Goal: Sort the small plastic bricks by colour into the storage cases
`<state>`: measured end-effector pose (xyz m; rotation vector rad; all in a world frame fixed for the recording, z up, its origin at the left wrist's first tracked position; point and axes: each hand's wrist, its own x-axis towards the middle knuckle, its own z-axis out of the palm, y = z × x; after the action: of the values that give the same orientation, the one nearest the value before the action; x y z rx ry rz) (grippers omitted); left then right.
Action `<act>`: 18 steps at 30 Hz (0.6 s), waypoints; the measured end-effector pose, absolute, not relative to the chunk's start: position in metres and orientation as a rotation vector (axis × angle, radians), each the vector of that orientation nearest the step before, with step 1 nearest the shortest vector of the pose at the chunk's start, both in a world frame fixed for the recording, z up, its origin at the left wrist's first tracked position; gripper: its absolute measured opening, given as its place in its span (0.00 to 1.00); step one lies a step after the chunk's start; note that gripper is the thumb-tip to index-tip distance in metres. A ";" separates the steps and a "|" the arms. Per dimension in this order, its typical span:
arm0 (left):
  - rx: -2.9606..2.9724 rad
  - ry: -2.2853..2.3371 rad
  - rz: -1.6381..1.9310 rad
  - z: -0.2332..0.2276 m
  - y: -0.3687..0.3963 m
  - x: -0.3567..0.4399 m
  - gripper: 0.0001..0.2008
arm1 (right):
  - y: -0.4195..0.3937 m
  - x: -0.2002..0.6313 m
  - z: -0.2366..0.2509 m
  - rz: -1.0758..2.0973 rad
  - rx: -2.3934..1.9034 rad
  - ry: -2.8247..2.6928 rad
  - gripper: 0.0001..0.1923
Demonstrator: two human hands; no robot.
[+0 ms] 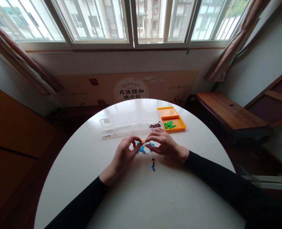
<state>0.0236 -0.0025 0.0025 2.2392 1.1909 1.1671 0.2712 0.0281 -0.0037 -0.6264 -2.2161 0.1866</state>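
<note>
A round white counter [83, 178] holds a clear divided box [126, 124], most cells bare, one at its right end holding dark pieces [155, 125]. Beside it, an orange tray [176, 127] holds green pieces [169, 125]. In front, the left hand [124, 154] and right hand [163, 144] pinch small blue pieces [142, 148] from a loose pile, too many to count. Two pieces [153, 166] lie apart. Sorting looks partly done.

Under our fingers the round table [155, 197] looks smooth, matt and white, like laminate. The small blue pieces [142, 148] between our fingertips look like hard, slightly glossy plastic. Just beyond our fingers stands a clear plastic compartment box [126, 123], glossy and see-through; beyond our right fingers, an orange tray [173, 114] of smooth opaque plastic. Our sleeves [217, 178] are matt black cloth.
</note>
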 end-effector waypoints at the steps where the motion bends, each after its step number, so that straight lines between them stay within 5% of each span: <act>1: 2.241 1.186 1.162 0.003 -0.003 0.024 0.02 | 0.028 0.271 -0.004 0.182 -0.629 -2.219 0.03; 18: 2.292 1.155 1.167 0.003 -0.004 0.023 0.04 | 0.030 0.270 -0.005 0.195 -0.630 -2.196 0.05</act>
<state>0.0235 -0.0038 0.0028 2.2920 1.1548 1.1667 0.2705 0.0302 -0.0049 -0.6299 -2.1961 0.1945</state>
